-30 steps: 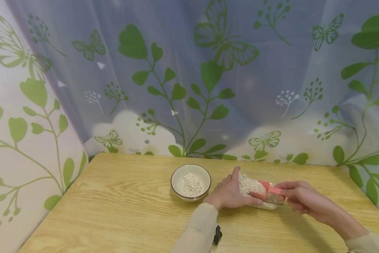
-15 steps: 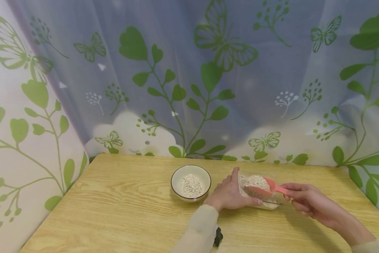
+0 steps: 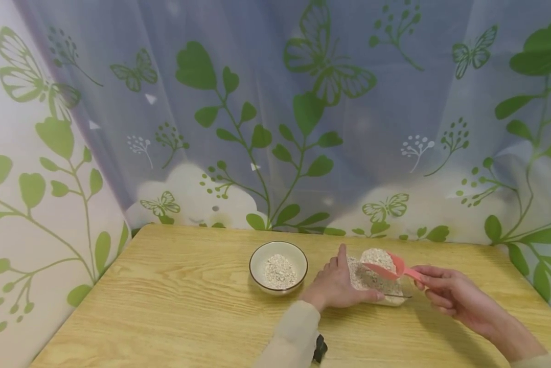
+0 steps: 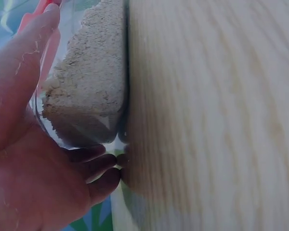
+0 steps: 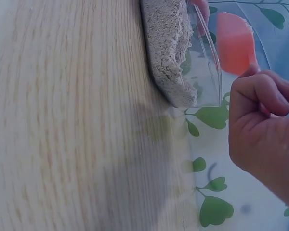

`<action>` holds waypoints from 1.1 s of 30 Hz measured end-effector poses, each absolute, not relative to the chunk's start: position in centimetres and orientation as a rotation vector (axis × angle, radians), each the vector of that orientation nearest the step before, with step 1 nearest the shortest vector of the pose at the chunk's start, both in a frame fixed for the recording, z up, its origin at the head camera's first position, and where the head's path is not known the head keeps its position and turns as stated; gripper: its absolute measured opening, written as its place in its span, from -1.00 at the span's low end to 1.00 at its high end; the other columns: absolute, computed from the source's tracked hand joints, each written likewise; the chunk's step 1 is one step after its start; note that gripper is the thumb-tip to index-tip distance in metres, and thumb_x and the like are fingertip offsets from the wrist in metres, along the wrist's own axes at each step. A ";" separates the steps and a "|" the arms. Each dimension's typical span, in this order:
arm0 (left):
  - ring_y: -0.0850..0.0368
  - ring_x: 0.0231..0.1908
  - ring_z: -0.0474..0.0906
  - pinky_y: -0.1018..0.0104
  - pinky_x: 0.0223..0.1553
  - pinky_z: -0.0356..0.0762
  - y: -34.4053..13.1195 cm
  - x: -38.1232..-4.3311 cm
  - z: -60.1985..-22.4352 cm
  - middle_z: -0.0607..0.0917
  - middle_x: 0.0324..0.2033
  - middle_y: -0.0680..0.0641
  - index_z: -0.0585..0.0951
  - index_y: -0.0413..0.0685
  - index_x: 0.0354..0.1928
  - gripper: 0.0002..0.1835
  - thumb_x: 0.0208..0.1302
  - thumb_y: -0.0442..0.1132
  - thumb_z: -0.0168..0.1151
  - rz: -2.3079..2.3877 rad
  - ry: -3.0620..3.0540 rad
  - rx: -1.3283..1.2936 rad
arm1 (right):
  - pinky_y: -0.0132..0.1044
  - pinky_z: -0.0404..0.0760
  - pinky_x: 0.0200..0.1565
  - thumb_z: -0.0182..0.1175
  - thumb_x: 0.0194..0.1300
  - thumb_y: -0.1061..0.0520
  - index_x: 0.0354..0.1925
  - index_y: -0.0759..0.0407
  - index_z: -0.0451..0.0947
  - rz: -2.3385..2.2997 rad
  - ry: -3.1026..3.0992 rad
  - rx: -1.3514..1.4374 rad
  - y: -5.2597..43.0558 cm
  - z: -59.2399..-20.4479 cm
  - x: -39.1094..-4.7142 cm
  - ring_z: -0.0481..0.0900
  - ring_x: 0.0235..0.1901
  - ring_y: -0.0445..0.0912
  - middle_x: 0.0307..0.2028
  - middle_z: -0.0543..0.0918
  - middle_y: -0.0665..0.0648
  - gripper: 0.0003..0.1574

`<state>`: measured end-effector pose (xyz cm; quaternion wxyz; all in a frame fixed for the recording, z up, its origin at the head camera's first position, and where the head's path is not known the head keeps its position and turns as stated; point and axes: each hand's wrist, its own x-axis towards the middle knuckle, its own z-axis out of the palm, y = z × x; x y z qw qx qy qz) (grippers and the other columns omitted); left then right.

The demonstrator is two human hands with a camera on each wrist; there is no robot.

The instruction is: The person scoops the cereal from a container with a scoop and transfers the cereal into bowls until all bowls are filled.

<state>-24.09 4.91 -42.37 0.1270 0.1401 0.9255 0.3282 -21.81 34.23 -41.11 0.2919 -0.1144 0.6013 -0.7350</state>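
Observation:
A clear plastic container (image 5: 213, 79) of rolled oats (image 4: 94, 62) stands on the table. My left hand (image 3: 334, 286) grips its left end, thumb along the near rim and the other fingers around the end wall, partly hidden by it. In my right hand (image 3: 461, 299) is the handle of a pink scoop (image 3: 397, 267), pinched between thumb and fingers. The scoop is heaped with oats and held above the container; the right wrist view shows it over the rim. Left of the left hand, a white bowl (image 3: 256, 276) with a dark rim holds a small mound of oats (image 3: 280, 271).
The wood-grain table (image 3: 165, 296) runs back to a blue curtain (image 3: 372, 128) printed with green leaves and butterflies. A pale patterned cloth (image 3: 18, 230) hangs at the left. A small black object (image 3: 320, 349) shows beside the left sleeve (image 3: 290, 332).
My right hand has lifted the scoop out of the oats, and it now rises above the container with a heaped load. The left hand has stayed on the container; the bowl has not moved.

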 end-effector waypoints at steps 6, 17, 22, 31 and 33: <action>-0.14 0.62 -0.03 -0.04 0.57 0.15 4.7 -23.8 -41.8 -0.05 0.65 -0.13 -0.30 0.19 0.66 0.42 0.01 0.50 0.39 0.991 2.708 0.458 | -0.25 -0.06 -0.52 -0.34 0.69 0.22 0.17 -0.08 0.54 -2.008 1.510 -0.373 34.3 -41.4 -21.7 -0.08 -0.58 -0.13 -0.14 0.67 -0.02 -0.48; -0.08 0.60 0.03 -0.14 0.49 0.30 3.1 -23.3 -39.0 -0.04 0.65 0.00 -0.26 0.36 0.65 0.30 0.09 0.44 0.38 1.207 2.668 0.630 | -0.26 -0.07 -0.51 -0.43 0.69 0.24 0.25 0.00 0.56 -2.085 1.372 -0.484 34.3 -41.1 -21.6 -0.19 -0.55 -0.07 -0.11 0.66 -0.02 -0.38; -0.10 0.58 0.11 -0.18 0.47 0.31 0.7 -23.7 -38.3 -0.04 0.65 -0.02 -0.24 0.38 0.65 0.27 0.11 0.46 0.36 1.227 2.702 0.650 | -0.25 -0.10 -0.52 -0.41 0.69 0.25 0.25 0.01 0.56 -2.096 1.375 -0.495 34.2 -40.8 -21.7 -0.19 -0.56 -0.06 -0.11 0.67 -0.02 -0.40; -0.19 0.59 0.04 -0.28 0.48 0.24 -5.3 -24.0 -38.4 -0.01 0.64 -0.13 -0.14 0.19 0.67 0.23 0.16 0.48 0.29 1.189 2.805 0.571 | -0.27 -0.07 -0.52 -0.35 0.68 0.26 0.24 -0.01 0.57 -2.099 1.413 -0.495 33.0 -40.3 -21.9 -0.17 -0.56 -0.07 -0.10 0.69 -0.01 -0.43; -0.22 0.58 0.08 -0.28 0.46 0.28 -6.6 -24.1 -38.7 0.01 0.63 -0.13 -0.12 0.18 0.67 0.23 0.15 0.46 0.32 1.192 2.821 0.541 | -0.28 -0.05 -0.52 -0.32 0.68 0.25 0.23 -0.02 0.57 -2.094 1.441 -0.480 32.6 -40.2 -21.9 -0.13 -0.56 -0.09 -0.12 0.68 -0.02 -0.45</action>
